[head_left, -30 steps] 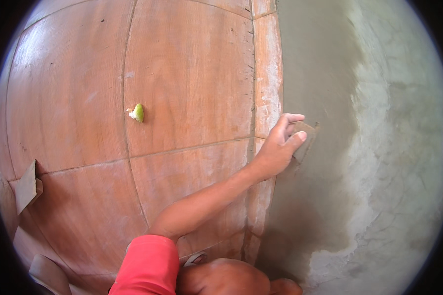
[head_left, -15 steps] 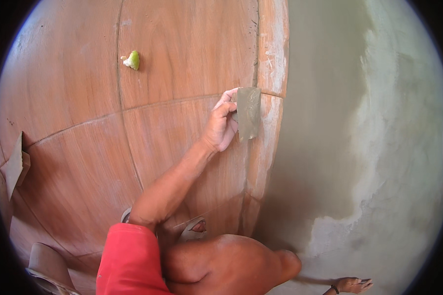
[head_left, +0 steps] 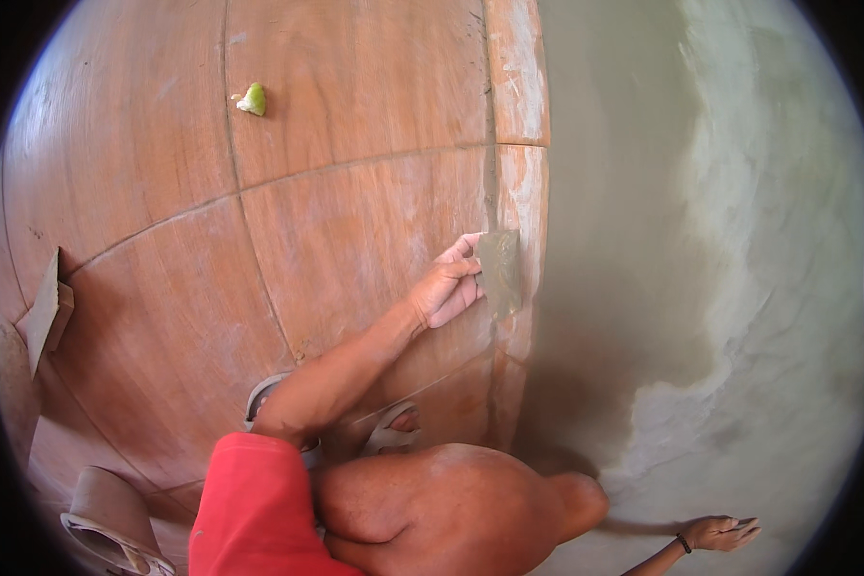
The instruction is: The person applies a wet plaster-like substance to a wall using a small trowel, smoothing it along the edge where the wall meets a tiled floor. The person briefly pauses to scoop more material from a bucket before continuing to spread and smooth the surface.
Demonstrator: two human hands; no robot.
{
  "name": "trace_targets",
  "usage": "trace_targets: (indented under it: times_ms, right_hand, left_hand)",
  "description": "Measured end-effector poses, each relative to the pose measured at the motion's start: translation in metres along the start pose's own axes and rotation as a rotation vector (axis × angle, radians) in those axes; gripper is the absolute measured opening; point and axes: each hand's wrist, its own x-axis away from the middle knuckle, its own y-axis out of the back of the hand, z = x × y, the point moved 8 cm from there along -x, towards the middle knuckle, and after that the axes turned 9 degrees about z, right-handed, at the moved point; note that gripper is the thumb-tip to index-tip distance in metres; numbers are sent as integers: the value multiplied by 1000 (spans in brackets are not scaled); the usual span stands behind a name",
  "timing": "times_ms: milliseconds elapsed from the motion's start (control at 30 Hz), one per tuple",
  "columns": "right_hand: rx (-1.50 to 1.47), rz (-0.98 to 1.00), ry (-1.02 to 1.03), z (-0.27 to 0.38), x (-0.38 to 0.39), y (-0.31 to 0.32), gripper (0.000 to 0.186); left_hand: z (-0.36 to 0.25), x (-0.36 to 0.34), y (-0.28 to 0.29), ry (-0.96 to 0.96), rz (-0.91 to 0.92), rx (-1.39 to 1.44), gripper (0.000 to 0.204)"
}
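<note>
A thin, flat grey scraper piece (head_left: 499, 274), smeared with grey paste, is pinched in my left hand (head_left: 451, 288). The scraper lies over the seam between the large brown wood-look tiles and the narrow edge strip (head_left: 522, 206), which carries whitish smears. My thumb and fingers hold its left side, so that edge is partly hidden. At the lower right my right hand (head_left: 723, 534), with a dark band at the wrist, is held out over the grey surface with its fingers stretched and nothing visible in it.
A smooth grey cement surface (head_left: 624, 240) with a paler patch runs along the right. A green-and-white scrap (head_left: 252, 100) lies on the brown tiles (head_left: 355, 86). Broken tile-like pieces (head_left: 48, 312) and a greyish container (head_left: 115, 509) are at the left. My bent knee (head_left: 451, 499) is close in front.
My left hand has drawn the scraper down along the seam, toward me. The right hand has shifted slightly right and up in view. The whole view has moved a little.
</note>
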Motion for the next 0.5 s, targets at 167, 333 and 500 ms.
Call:
trace_targets:
  times_ms: [167, 333, 500]
  right_hand:
    - [-49, 0, -8, 11, -4, 2, 59]
    - [-70, -27, 13, 12, -1, 4, 53]
    - [-65, -28, 38, 11, 2, 4, 47]
  left_hand:
    - [34, -2, 15, 62, 32, -50, 43]
    - [40, -12, 14, 60, 21, -174, 46]
    - [39, -21, -1, 25, -95, -356, 50]
